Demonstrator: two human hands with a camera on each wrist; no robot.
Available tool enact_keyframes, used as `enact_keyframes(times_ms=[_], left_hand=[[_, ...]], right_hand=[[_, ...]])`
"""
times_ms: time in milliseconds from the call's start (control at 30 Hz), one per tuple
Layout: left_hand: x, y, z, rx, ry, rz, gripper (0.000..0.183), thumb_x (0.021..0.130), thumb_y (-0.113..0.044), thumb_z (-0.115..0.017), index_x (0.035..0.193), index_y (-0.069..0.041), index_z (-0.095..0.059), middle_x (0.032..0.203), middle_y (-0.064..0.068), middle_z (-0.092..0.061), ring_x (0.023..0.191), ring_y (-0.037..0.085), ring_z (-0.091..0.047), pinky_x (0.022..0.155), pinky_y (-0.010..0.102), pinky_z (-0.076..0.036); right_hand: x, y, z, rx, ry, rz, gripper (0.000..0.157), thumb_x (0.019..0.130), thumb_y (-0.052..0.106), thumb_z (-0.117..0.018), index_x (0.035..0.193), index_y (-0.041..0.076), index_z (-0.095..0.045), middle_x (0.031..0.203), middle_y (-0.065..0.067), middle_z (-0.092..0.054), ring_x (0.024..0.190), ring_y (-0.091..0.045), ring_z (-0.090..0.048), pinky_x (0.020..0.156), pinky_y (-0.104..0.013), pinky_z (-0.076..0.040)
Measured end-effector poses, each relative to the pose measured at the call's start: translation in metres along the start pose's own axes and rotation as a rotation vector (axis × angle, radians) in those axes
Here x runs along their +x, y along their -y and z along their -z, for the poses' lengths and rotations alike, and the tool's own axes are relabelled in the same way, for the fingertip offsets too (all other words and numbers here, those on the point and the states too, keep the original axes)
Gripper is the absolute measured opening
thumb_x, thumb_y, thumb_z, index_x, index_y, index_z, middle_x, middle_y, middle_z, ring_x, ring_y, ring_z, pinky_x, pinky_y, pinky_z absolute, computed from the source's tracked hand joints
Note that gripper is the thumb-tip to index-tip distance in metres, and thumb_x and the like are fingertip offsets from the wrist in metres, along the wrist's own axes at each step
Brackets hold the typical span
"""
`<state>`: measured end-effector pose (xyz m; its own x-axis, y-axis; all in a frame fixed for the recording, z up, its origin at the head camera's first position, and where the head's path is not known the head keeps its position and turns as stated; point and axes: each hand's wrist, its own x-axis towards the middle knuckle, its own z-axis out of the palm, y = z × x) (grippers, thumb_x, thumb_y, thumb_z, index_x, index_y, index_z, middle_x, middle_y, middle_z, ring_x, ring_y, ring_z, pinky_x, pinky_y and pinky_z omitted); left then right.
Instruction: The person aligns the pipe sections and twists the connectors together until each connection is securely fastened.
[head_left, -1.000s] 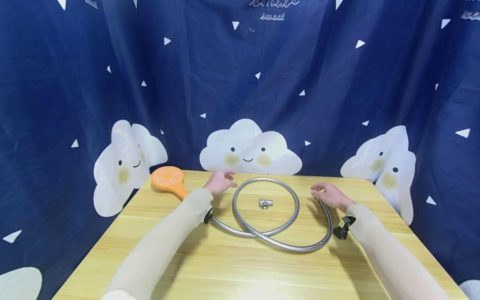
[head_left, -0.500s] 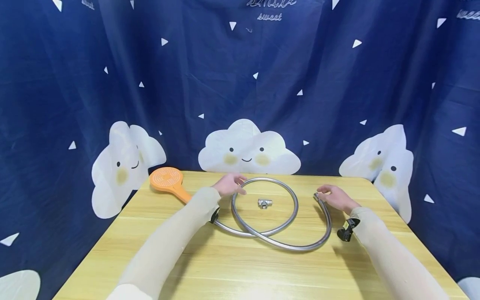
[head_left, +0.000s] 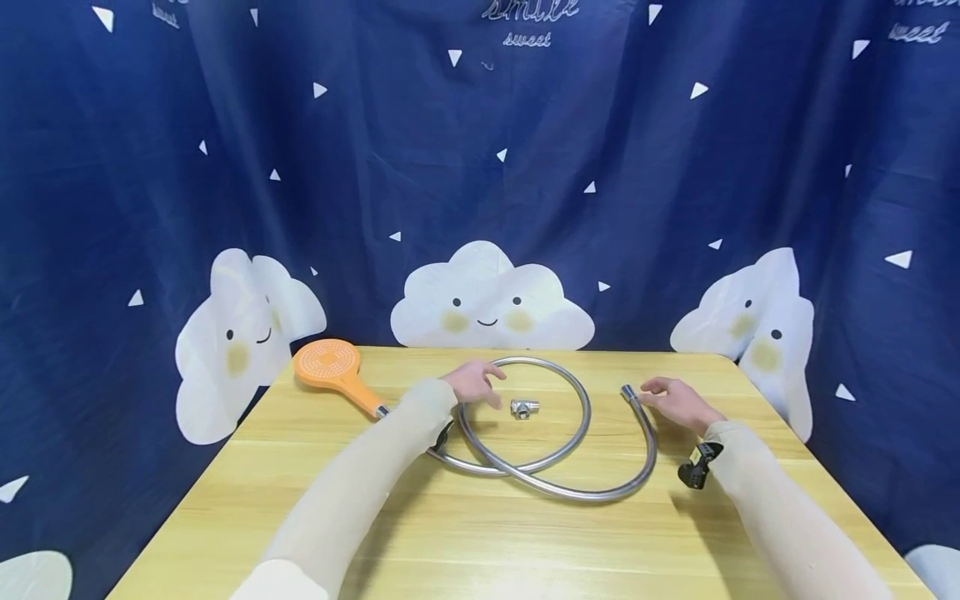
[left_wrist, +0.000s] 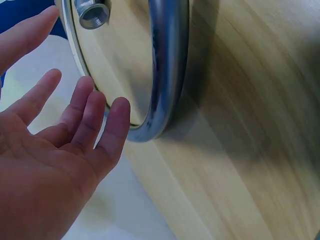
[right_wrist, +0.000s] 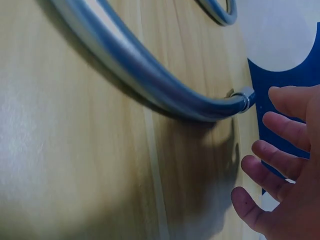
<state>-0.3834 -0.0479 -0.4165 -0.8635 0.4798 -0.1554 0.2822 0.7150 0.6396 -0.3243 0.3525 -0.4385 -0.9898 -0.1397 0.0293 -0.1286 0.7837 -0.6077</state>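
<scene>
A coiled silver shower hose (head_left: 592,497) lies on the table, with an orange shower head (head_left: 327,363) at its left end. Inside the loop sits a small chrome tee fitting (head_left: 524,408), its threaded opening visible in the left wrist view. My left hand (head_left: 472,383) hovers over the loop's left side, left of the fitting, fingers spread and holding nothing. Just right of the hose's free metal end (head_left: 628,392) is my right hand (head_left: 678,404), fingers relaxed and apart. In the right wrist view a gap shows between the fingertips (right_wrist: 274,95) and the hose end.
The wooden table (head_left: 480,550) ends at the back against a dark blue curtain (head_left: 480,150) printed with clouds and white triangles. My left forearm passes over part of the hose near the shower head's handle.
My left hand has moved right, from beside the loop to over its left side. The right hand has drawn back rightward, uncovering the hose end. The head view has shifted slightly.
</scene>
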Motion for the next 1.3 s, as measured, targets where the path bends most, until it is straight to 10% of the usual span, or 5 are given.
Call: enact_keyframes(times_ms=[167, 400, 800, 1300], left_hand=[[0.005, -0.001, -0.004, 0.069, 0.000, 0.013, 0.067, 0.077, -0.023, -0.085, 0.138, -0.014, -0.060, 0.130, 0.012, -0.065, 0.120, 0.025, -0.059, 0.111, 0.043, -0.044], [0.004, -0.010, -0.006, -0.066, 0.087, 0.065, 0.062, 0.082, -0.012, -0.081, 0.139, -0.012, -0.058, 0.060, -0.004, -0.047, 0.053, 0.008, -0.042, 0.088, 0.047, -0.057], [0.003, -0.006, -0.015, -0.275, 0.158, 0.166, 0.058, 0.084, -0.001, -0.077, 0.138, -0.004, -0.057, 0.068, -0.005, -0.054, 0.057, 0.003, -0.045, 0.058, 0.016, -0.050], [0.000, -0.022, -0.013, -0.347, 0.182, 0.164, 0.056, 0.086, 0.005, -0.071, 0.140, 0.005, -0.052, 0.073, 0.001, -0.060, 0.054, 0.003, -0.047, 0.068, 0.020, -0.055]], right_hand=[[-0.001, -0.003, 0.001, -0.004, 0.000, -0.007, 0.045, 0.100, 0.023, -0.059, 0.130, -0.010, -0.057, 0.126, -0.034, -0.058, 0.119, -0.049, -0.053, 0.103, -0.061, -0.044], [-0.003, -0.005, 0.004, -0.010, -0.011, -0.013, 0.046, 0.100, 0.024, -0.060, 0.130, -0.010, -0.057, 0.127, -0.035, -0.057, 0.120, -0.050, -0.053, 0.103, -0.061, -0.043], [-0.008, 0.001, 0.008, 0.009, -0.007, -0.028, 0.048, 0.098, 0.023, -0.061, 0.132, -0.011, -0.055, 0.131, -0.038, -0.054, 0.121, -0.052, -0.052, 0.103, -0.061, -0.044], [-0.015, 0.004, 0.018, -0.020, -0.027, -0.019, 0.048, 0.099, 0.025, -0.061, 0.130, -0.011, -0.056, 0.130, -0.038, -0.054, 0.119, -0.050, -0.053, 0.101, -0.060, -0.046]])
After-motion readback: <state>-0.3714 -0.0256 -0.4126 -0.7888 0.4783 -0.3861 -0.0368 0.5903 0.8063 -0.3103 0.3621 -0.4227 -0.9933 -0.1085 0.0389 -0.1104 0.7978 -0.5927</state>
